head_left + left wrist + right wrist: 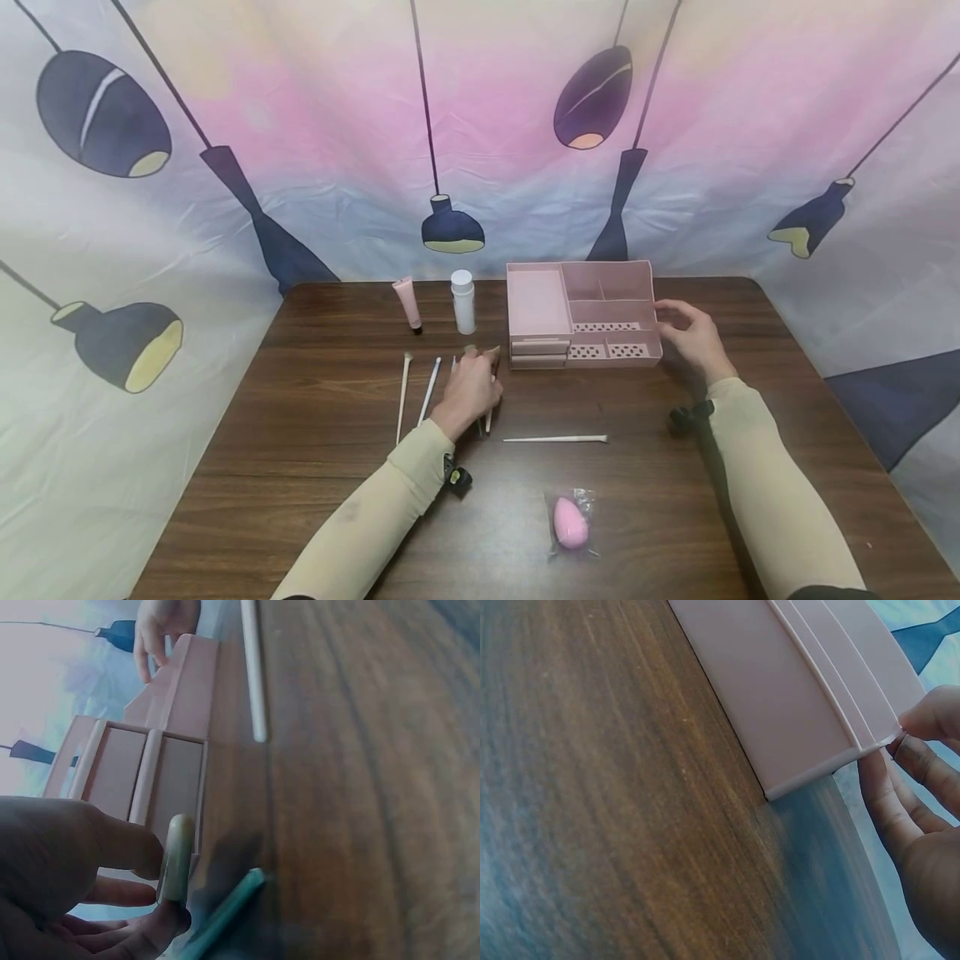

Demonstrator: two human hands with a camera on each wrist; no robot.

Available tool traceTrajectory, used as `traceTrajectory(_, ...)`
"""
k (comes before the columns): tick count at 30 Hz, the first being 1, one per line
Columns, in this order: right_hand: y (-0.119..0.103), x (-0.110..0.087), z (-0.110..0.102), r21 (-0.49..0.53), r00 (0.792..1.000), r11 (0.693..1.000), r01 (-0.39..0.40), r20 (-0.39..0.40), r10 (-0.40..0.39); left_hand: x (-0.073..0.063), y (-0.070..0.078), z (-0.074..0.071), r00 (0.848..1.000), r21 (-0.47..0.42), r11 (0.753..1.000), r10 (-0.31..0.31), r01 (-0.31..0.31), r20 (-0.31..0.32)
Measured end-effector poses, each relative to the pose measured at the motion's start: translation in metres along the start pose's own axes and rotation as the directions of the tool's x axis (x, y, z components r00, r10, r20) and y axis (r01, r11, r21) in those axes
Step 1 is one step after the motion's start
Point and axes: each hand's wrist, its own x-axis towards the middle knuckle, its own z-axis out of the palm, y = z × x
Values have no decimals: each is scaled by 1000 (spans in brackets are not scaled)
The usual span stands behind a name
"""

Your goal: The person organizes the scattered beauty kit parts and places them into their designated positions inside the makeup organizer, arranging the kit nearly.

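Observation:
My left hand (pixel 468 390) pinches a makeup brush (pixel 489 417) with a pale handle, above the table. Its handle end pokes out between thumb and fingers in the left wrist view. Under that hand lies a green-handled brush (pixel 225 915), mostly hidden in the head view. On the far side of the table stands a pink makeup organizer (pixel 534 300) with drawers and open compartments. My right hand (pixel 697 337) holds the organizer's right side wall with thumb and fingertips.
Light brushes (pixel 402 400) lie left of my left hand. Behind them stand a pink tube (pixel 407 304) and a white bottle (pixel 464 308). Another white brush (pixel 555 438) lies crosswise in front of the organizer. Nearer me is a pink makeup sponge (pixel 571 523) in clear wrapping.

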Motion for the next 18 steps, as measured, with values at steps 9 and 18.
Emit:
traceTrajectory(9, 4, -2, -1, -14, 999, 999, 32, -4, -32, 2, 0, -19, 994, -37, 998, 51, -55, -101)
traceTrajectory(18, 1, -1, -1, 3, 999, 999, 41, 1, -41, 6, 3, -41, 974, -91, 993, 55, -77, -222)
